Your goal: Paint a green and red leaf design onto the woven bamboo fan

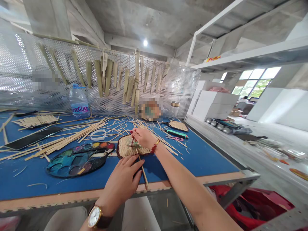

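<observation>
Hands apart over a woven bamboo piece (131, 148).
Right hand (143, 138) pinches a thin strip (132, 141); left hand (122, 183) lies just below on the blue surface (192, 160).

A watercolour palette (79, 160) lies on the blue work table (192, 163), left of centre. Behind the table, dried plant strips (108, 77) hang from a perforated metal screen (183, 86), with a plastic water bottle (79, 101) and a glass jar (174, 109) standing against it. To the right, white boxes (211, 104) sit under a white shelf (252, 56), and 1 person (242, 104) stands far off near the windows (256, 81).
</observation>
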`<state>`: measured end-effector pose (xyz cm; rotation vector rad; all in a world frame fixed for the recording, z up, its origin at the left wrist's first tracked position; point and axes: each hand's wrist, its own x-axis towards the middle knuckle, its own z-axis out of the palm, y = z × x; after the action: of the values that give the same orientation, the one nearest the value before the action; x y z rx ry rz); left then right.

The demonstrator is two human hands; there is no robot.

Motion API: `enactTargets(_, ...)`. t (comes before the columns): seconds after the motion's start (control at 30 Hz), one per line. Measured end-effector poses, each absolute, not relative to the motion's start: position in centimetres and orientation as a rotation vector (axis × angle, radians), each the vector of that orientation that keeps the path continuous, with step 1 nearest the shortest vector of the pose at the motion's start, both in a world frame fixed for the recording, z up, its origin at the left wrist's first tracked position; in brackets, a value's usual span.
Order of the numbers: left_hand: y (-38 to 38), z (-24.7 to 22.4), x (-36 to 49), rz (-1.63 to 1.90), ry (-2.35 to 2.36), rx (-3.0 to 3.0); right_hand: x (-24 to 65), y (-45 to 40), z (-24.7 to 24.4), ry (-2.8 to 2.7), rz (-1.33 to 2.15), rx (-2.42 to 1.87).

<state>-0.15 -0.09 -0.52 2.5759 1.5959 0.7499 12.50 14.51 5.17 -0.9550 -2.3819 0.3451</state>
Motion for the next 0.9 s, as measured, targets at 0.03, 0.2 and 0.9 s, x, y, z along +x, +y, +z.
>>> enactTargets(0.03, -0.1, -0.5, -0.1, 0.749, 1.596, 2.573, 12.8, 14.6, 5.3, -2.378, 0.321, -0.977)
enactTargets(0.2, -0.2, -0.5, -0.1, 0.752, 1.602, 2.564, 13.6, 14.8, 5.3, -2.327, 0.404, -0.964)
enactTargets(0.9, 0.1, -0.7, -0.1, 0.719, 1.609, 2.577, 14.4, 15.5, 5.2, -2.325, 0.375, -0.928)
